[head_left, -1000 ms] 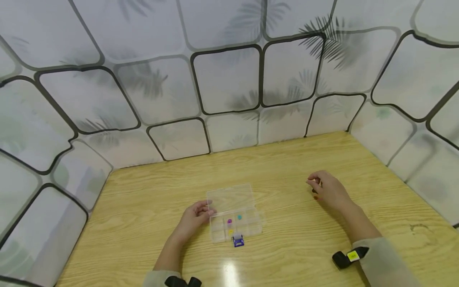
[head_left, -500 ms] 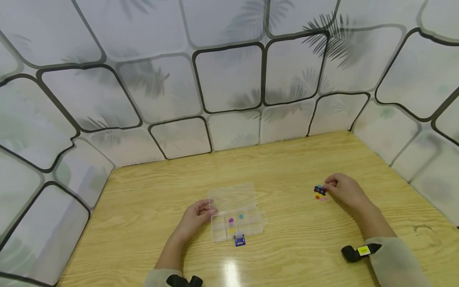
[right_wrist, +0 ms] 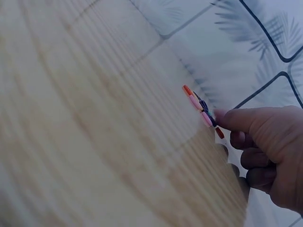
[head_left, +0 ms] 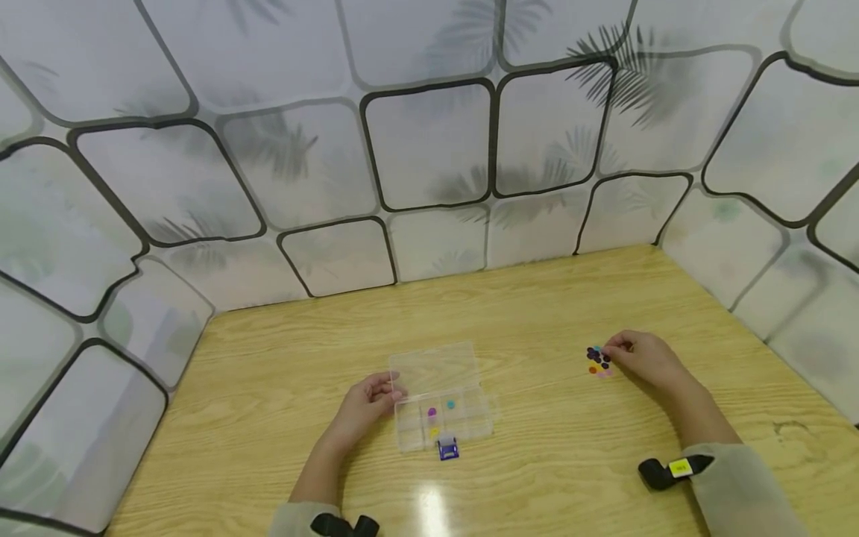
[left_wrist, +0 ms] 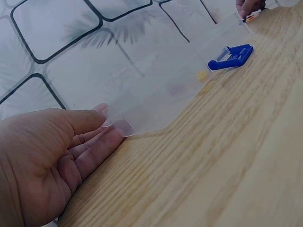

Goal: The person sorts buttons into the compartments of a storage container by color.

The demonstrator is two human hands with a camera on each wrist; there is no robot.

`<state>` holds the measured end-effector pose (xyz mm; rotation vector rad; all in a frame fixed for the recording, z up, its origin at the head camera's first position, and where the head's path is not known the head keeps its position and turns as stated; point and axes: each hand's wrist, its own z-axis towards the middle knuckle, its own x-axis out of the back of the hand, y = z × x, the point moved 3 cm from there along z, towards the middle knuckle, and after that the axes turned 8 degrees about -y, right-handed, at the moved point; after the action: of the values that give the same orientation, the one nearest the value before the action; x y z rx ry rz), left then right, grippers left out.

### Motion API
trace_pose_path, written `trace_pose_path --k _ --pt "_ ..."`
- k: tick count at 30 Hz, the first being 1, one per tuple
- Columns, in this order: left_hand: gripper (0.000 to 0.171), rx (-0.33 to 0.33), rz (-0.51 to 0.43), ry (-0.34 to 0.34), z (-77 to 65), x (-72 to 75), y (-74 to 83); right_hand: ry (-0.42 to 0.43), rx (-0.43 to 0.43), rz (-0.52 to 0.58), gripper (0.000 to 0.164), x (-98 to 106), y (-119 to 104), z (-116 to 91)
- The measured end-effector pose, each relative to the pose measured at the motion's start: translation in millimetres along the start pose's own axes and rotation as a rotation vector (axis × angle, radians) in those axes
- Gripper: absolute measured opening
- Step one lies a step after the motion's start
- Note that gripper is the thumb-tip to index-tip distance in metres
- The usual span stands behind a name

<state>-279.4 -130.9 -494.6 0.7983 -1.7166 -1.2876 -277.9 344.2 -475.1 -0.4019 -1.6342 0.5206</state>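
A clear plastic compartment box lies on the table with its lid raised. My left hand pinches the box's left side, thumb above and fingers below. Inside the box are a purple piece, a teal piece and a yellow piece. To the right, my right hand touches a small cluster of flat round discs, dark purple, red, yellow, pink and teal. Its thumb meets the cluster's edge in the right wrist view; whether a disc sits between the fingertips is hidden.
A blue plastic clip-shaped piece is at the box's front edge. Pale patterned fabric walls close off the back and both sides of the wooden table.
My right hand has moved right from over the discs to their right edge, uncovering them. The dark discs have spread slightly in the last half second. My left hand stays on the box.
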Motion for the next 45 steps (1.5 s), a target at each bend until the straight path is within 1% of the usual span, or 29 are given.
trace_pose_path --k 6,11,17,27,32,37,40,45 --pt "0.044 -0.004 -0.014 -0.013 -0.6 -1.2 -0.2 0.003 -0.002 0.009 0.033 -0.5 0.5 -2.1" --pt "0.044 0.003 -0.044 -0.027 -0.3 -1.8 -0.6 -0.012 -0.001 0.022 0.035 -2.7 2.2 -3.2" --pt "0.043 0.006 -0.045 -0.023 -1.0 -1.9 -0.1 -0.043 -0.017 0.041 0.039 -3.7 3.0 -3.0" --pt "0.044 0.002 -0.040 -0.024 0.6 -2.0 0.5 -0.031 -0.003 0.030 0.034 -3.4 3.1 -3.5" --pt "0.044 0.000 -0.042 -0.021 0.9 -1.5 1.5 -0.014 0.025 0.007 0.031 -2.6 0.5 -2.3" --pt "0.043 0.004 -0.043 -0.016 0.0 -0.6 2.1 -0.007 0.073 -0.052 0.026 -3.2 0.7 0.0" --pt "0.044 0.007 -0.045 -0.016 0.0 -0.6 2.1 -0.018 0.076 -0.077 0.024 -4.5 3.2 1.4" --pt "0.044 0.010 -0.043 -0.014 0.0 -0.9 2.2 -0.033 0.073 -0.080 0.025 -5.8 5.5 2.0"
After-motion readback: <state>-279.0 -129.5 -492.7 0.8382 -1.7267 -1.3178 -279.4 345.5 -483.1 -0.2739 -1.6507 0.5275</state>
